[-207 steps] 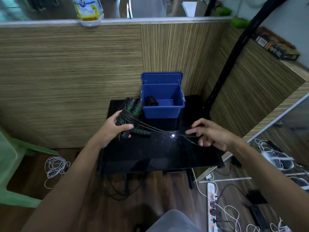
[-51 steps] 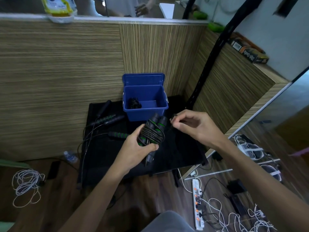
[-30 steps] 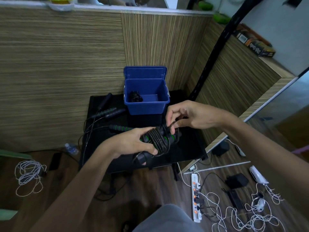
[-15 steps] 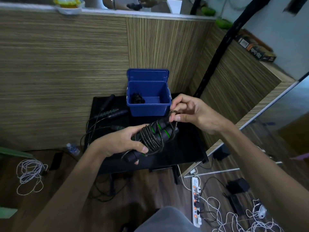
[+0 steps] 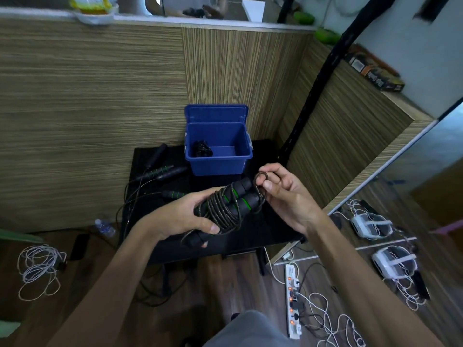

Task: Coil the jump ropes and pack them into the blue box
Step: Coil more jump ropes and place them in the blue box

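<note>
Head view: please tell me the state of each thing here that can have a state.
Blue plastic box: lid open, one coiled rope inside.
Black-and-green jump rope bundle: cord wound round both handles, held above the table.
Left hand: grips the bundle.
Right hand: pinches the cord's end loop.
Loose jump ropes on the black table: uncoiled.

The box (image 5: pixel 218 144) and its raised lid (image 5: pixel 216 112) are solid blue. The counter (image 5: pixel 250 236) is glossy black. The jump-rope handles (image 5: pixel 238 199) are black with bright green bands, wound with dark speckled cord (image 5: pixel 220 209). The wall panels (image 5: pixel 87 108) carry fine brown-and-tan stripes. The floor (image 5: pixel 238 284) is dark brown wood; the power strip (image 5: pixel 292 304) is white with orange switches.
</note>
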